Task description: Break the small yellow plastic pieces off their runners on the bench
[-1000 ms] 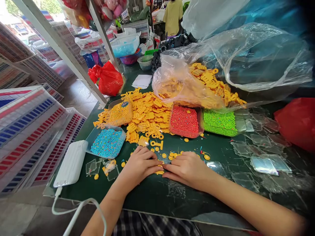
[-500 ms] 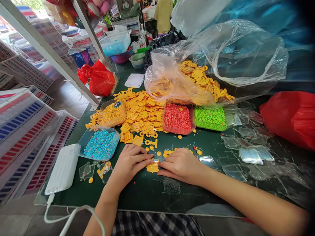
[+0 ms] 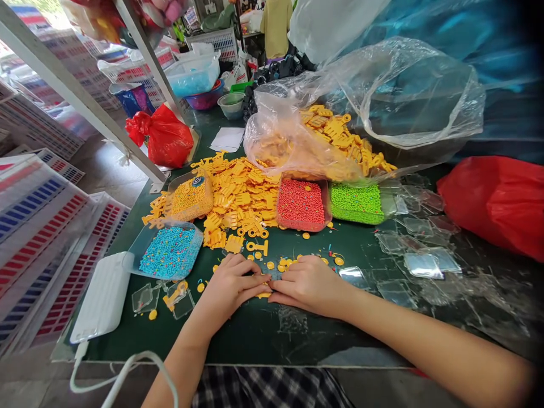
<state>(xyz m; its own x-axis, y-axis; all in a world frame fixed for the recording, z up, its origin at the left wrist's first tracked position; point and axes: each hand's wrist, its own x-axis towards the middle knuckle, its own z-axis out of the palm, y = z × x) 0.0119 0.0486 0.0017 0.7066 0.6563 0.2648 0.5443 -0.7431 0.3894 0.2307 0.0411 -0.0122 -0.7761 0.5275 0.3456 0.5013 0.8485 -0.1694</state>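
My left hand point(image 3: 232, 283) and my right hand point(image 3: 309, 285) meet over the green tabletop, fingertips almost touching. Between them lies a small yellow plastic piece point(image 3: 264, 294), mostly covered by the fingers of both hands, which are closed on it. Just beyond the hands are loose round yellow discs point(image 3: 284, 264) and a yellow piece with a ring at one end point(image 3: 258, 247). Farther back spreads a heap of flat yellow plastic pieces point(image 3: 244, 190).
Tubs hold blue beads point(image 3: 168, 252), yellow beads point(image 3: 191, 195), red beads point(image 3: 300, 205) and green beads point(image 3: 357, 203). A white power bank point(image 3: 101, 297) with a cable lies left. Clear plastic squares point(image 3: 423, 265) scatter right, near a red bag point(image 3: 495, 204). Behind stands a clear bag point(image 3: 293, 141) of yellow pieces.
My fingers have closed farther over the yellow piece, so less of it shows. The whole view has shifted slightly, with the table's things appearing a little more to the left.
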